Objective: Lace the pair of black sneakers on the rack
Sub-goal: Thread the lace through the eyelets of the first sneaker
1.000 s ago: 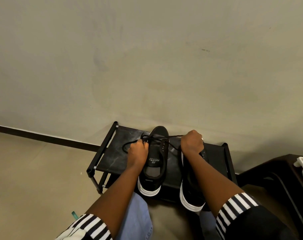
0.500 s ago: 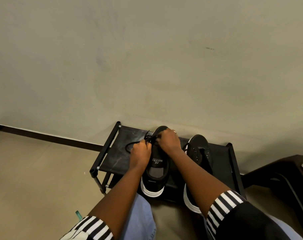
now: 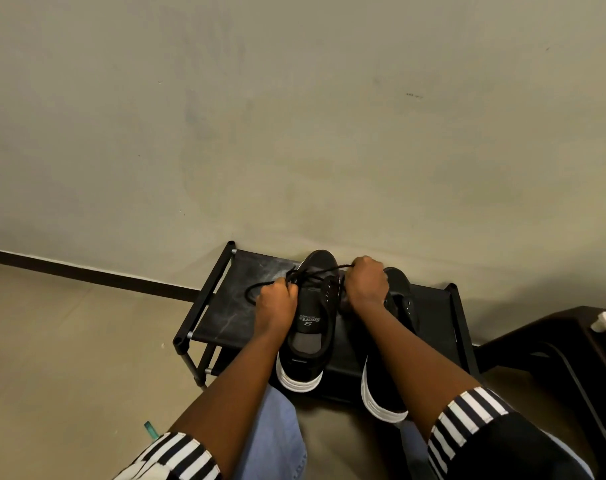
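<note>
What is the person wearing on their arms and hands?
Both arms are bare from the wrist to above the elbow. Each ends in a short sleeve with a black-and-white striped cuff: the left sleeve shows mostly stripes, the right sleeve is black above its striped band. The left hand and right hand wear no gloves.

Soft, even indoor light falls on a pale wall (image 3: 294, 116), with a dim shadow pooling behind the rack's (image 3: 222, 306) right corner. Wide-angle distortion bows the baseboard (image 3: 87, 275); the black sneakers (image 3: 312, 327) lose detail, and focus holds throughout.
</note>
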